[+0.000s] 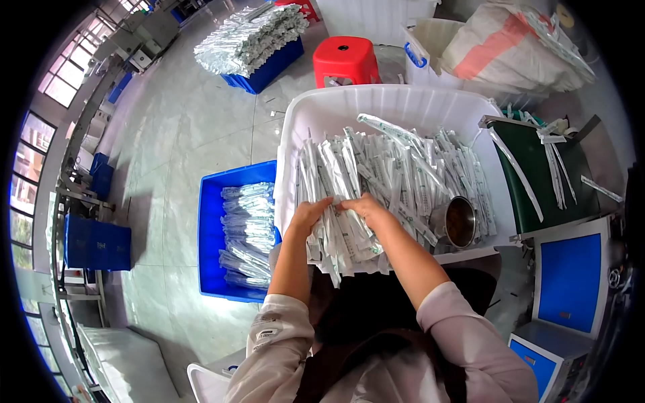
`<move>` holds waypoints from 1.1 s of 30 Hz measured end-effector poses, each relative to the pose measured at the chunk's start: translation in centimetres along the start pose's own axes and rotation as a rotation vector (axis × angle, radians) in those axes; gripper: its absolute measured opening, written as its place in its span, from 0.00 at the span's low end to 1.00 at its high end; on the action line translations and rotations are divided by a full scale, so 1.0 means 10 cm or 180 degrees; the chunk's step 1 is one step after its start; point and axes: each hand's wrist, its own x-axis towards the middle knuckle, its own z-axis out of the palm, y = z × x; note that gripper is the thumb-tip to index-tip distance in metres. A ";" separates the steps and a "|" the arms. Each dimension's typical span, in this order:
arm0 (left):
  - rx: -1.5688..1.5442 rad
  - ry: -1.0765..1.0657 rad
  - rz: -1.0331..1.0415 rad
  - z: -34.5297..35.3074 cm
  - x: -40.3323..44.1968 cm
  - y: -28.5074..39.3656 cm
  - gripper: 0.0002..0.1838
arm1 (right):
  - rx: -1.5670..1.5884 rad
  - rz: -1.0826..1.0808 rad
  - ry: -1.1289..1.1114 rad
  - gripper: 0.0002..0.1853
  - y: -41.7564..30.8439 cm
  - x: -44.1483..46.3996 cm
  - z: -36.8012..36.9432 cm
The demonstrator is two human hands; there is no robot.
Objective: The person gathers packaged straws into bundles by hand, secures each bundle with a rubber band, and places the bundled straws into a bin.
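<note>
Long thin white wrapped packets [403, 161] with green print fill a large white bin [390, 97]. At the near left part of the bin, my left hand [311, 213] and my right hand [366, 207] close round a bundle of packets [339, 232] from both sides, fingertips almost meeting. The bundle's lower ends reach over the bin's near edge. A round metal bowl [460, 221] with something brown inside lies tilted on the packets at the right. What the palms touch is hidden.
A blue bin [211, 235] of stacked packets stands left of the white bin. Beyond are a red stool [345, 59] and another blue bin [272, 72] heaped with packets. On the right, a green conveyor surface [537, 168] holds loose strips; a woven sack [504, 50] lies behind.
</note>
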 end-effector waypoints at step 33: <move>-0.2701 -0.1225 0.0394 0.31 -0.42 -0.22 0.18 | -0.1071 -0.1508 -0.0017 0.24 0.48 -0.48 -0.34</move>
